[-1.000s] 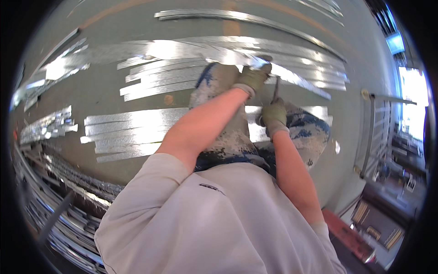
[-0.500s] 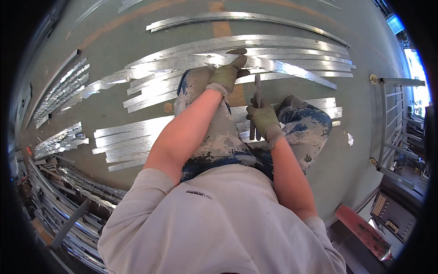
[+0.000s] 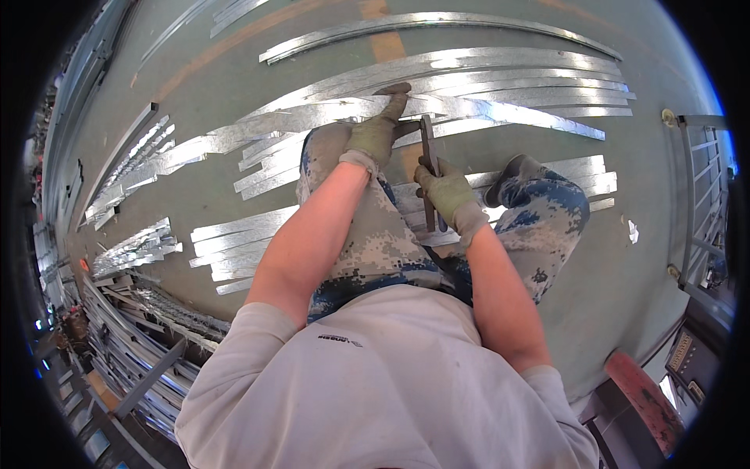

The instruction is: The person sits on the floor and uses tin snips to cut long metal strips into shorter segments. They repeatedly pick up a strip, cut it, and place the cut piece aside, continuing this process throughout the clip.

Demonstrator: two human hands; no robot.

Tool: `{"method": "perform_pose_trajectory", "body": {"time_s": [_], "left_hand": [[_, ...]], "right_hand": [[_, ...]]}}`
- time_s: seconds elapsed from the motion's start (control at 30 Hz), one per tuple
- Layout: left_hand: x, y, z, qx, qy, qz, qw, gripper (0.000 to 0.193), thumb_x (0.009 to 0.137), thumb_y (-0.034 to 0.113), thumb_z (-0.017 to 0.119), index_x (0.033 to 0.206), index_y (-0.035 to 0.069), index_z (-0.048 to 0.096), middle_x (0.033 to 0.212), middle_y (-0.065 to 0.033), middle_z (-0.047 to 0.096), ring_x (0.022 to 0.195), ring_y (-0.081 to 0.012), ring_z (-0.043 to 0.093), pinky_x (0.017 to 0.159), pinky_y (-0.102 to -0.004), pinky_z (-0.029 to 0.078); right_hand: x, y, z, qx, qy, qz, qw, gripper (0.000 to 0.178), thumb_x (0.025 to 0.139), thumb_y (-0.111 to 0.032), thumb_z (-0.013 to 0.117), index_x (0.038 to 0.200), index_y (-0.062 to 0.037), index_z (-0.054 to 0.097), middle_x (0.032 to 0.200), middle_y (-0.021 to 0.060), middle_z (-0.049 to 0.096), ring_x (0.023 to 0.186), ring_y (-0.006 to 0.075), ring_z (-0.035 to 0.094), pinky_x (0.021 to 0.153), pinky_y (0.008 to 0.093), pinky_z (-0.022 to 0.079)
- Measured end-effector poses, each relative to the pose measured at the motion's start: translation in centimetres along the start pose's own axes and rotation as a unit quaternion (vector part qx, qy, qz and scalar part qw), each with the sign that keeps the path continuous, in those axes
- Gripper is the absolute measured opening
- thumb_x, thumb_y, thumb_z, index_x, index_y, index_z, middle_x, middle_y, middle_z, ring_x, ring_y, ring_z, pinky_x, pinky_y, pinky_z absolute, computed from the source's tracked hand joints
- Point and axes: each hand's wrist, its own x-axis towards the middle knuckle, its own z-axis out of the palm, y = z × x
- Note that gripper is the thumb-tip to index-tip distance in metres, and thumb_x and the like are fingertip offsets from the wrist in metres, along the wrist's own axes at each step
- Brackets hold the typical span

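My left hand (image 3: pixel 373 139), in a dark-tipped green work glove, grips a long shiny metal strip (image 3: pixel 527 116). One finger lies over the strip's far side, and others are partly hidden beneath it. My right hand (image 3: pixel 447 191), gloved the same way, is closed around a pair of dark metal snips (image 3: pixel 427 141). The snips point away from me, with their handle ends showing below my fist. Their tip is right beside the strip and the fingers of my left hand; whether the jaws touch the metal I cannot tell.
More flat metal strips (image 3: pixel 242 244) lie in rows on the green floor, with a long metal profile (image 3: pixel 437 22) beyond them. Stacked metal lengths (image 3: pixel 133 367) fill the lower left. A wheeled metal frame (image 3: pixel 691 195) stands at right, near a red cylinder (image 3: pixel 644 395).
The snips in my right hand have moved left, up to the strip by my left fingers. My left hand keeps its hold on the strip. The whole view has shifted slightly.
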Motion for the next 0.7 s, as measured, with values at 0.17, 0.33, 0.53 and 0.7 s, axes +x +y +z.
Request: {"method": "perform_pose_trajectory", "body": {"time_s": [0.17, 0.33, 0.53, 0.7], "left_hand": [[0.2, -0.8, -0.2, 0.312, 0.008, 0.017, 0.950, 0.071, 0.114, 0.019, 0.063, 0.177, 0.026, 0.032, 0.166, -0.0079, 0.060, 0.140, -0.0232, 0.069, 0.116, -0.0349, 0.056], [0.8, -0.2, 0.8, -0.424, 0.013, -0.072, 0.903, 0.049, 0.120, 0.027, 0.057, 0.167, 0.017, 0.050, 0.160, -0.0108, 0.057, 0.129, -0.0290, 0.074, 0.114, -0.0374, 0.061], [0.1, 1.0, 0.8, -0.512, 0.013, -0.055, 0.857, 0.046, 0.118, 0.034, 0.060, 0.157, 0.010, 0.057, 0.151, -0.0146, 0.060, 0.120, -0.0359, 0.077, 0.111, -0.0479, 0.066], [-0.1, 1.3, 0.6, -0.528, -0.003, -0.047, 0.848, 0.050, 0.117, 0.037, 0.061, 0.157, 0.010, 0.054, 0.140, -0.0166, 0.069, 0.119, -0.0370, 0.078, 0.112, -0.0495, 0.065]], "right_hand": [[0.0, 0.0, 0.0, 0.050, -0.014, 0.013, 0.999, 0.046, 0.110, -0.034, 0.071, 0.140, 0.0004, 0.067, 0.108, 0.0109, 0.077, 0.085, 0.0188, 0.072, 0.077, 0.0337, 0.058], [0.1, 0.0, -0.2, 0.074, -0.024, 0.033, 0.996, 0.039, 0.110, -0.033, 0.071, 0.134, -0.0018, 0.069, 0.102, 0.0088, 0.075, 0.080, 0.0178, 0.070, 0.070, 0.0341, 0.057], [0.1, 0.1, -0.7, 0.127, -0.038, 0.042, 0.990, 0.035, 0.106, -0.030, 0.076, 0.131, -0.0055, 0.074, 0.093, 0.0037, 0.073, 0.071, 0.0151, 0.066, 0.060, 0.0335, 0.053], [-0.4, -0.1, -1.5, 0.194, -0.076, 0.034, 0.977, 0.030, 0.106, -0.022, 0.074, 0.129, -0.0024, 0.074, 0.092, 0.0049, 0.074, 0.070, 0.0154, 0.067, 0.061, 0.0338, 0.054]]}}
